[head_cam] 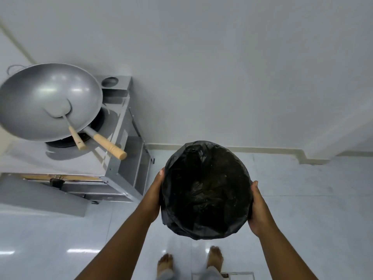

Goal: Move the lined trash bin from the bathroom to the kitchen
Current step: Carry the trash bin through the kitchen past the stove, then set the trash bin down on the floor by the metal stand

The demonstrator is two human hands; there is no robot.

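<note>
Black plastic lines the one trash bin (205, 190) in view, its liner crumpled inside and folded over the round rim. Two hands carry it: the left hand (154, 196) is pressed flat against the bin's left side, and the right hand (257, 209) cups the right side, thumb on the rim, so the bin is gripped between them and held above the floor. Two bare feet (216, 257) stand just below it. One large grey wok (48, 102) sits on one metal stove (119, 158) to the left, with one spatula (68, 122) resting inside it; two pale wooden handles (110, 146) stick out toward the bin. Glossy white floor tiles (302, 199) reflect the ceiling lights, and a plain white wall (222, 67) rises behind, met by a pale skirting strip. The bin hangs to the right of the stove, well apart from the wok.
</note>
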